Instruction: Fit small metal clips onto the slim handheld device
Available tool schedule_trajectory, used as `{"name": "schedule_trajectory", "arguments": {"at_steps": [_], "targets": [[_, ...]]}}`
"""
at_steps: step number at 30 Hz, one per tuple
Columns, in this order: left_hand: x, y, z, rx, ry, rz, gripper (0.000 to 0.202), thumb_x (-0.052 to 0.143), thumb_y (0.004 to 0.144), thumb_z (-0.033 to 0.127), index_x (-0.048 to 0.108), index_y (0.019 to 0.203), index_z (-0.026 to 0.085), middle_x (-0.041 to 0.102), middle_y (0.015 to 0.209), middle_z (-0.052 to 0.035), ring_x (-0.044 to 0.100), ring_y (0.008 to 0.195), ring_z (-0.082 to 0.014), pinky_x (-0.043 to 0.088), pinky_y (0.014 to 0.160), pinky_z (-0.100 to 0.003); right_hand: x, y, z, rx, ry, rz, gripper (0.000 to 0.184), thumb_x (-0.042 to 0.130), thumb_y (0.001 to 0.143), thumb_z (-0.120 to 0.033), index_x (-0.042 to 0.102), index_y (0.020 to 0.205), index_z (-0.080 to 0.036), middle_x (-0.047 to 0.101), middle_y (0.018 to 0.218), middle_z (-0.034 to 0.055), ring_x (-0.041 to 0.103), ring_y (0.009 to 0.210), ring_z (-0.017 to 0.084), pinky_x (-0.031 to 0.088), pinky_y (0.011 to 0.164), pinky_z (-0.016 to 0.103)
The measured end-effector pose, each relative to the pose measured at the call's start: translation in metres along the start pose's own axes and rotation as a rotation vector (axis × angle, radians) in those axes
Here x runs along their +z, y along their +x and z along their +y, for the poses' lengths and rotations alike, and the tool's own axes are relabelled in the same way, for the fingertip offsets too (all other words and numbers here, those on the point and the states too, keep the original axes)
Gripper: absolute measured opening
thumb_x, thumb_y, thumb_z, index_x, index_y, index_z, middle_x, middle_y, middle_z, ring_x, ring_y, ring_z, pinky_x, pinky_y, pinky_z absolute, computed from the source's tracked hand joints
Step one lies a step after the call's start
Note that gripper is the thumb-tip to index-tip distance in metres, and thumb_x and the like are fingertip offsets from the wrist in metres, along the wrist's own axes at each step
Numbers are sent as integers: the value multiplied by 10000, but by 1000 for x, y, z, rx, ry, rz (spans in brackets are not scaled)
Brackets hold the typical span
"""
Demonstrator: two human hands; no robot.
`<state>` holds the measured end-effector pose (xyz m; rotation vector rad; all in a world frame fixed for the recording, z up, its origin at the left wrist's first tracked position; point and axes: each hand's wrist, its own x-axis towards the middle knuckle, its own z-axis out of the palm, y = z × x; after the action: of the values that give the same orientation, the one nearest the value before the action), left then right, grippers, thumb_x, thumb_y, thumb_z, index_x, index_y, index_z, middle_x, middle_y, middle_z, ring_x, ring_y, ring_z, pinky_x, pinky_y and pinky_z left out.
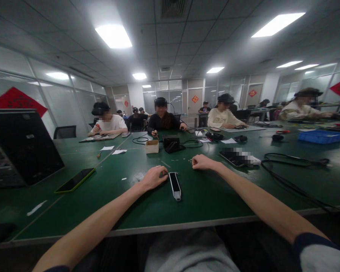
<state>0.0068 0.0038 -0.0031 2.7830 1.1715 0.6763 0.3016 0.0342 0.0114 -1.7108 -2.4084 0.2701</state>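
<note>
A slim pen-like device (175, 185) with a white edge, a long dark screen and a grey tip lies on the green table in front of me. My left hand (155, 177) rests on the tabletop just left of its far end, fingers curled in; whatever they hold, if anything, is hidden. To the right and farther off, my right hand (202, 162) is closed with its fingertips low over the table. Tiny shiny bits (190, 161) show right by those fingertips, too small to name.
Left are a phone in a green case (76, 180) and a black computer tower (25, 145). A small cardboard box (152, 147) and a black stand (171, 143) sit ahead. Right are phones (234, 157), black cables (283, 177) and a blue tray (322, 136). Several people work across the table.
</note>
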Motion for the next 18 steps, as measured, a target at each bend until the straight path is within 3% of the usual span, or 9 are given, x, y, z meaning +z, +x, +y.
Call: {"name": "schedule_trajectory", "arguments": {"at_steps": [11, 18], "targets": [[-3, -1, 5, -8, -3, 0, 154, 539, 813, 265, 629, 906, 183, 617, 840, -18, 562, 701, -139, 430, 659, -230, 2, -4, -15, -119, -38, 85, 114, 574, 717, -174, 624, 819, -167, 655, 831, 31, 584, 731, 134, 394, 623, 197], [-2, 0, 3, -7, -4, 1, 153, 536, 802, 259, 623, 904, 185, 614, 830, -12, 561, 685, -135, 423, 636, -225, 2, -10, -32, -249, 20, 204, 153, 531, 759, -176, 629, 873, -146, 650, 836, 52, 577, 718, 139, 410, 648, 218]]}}
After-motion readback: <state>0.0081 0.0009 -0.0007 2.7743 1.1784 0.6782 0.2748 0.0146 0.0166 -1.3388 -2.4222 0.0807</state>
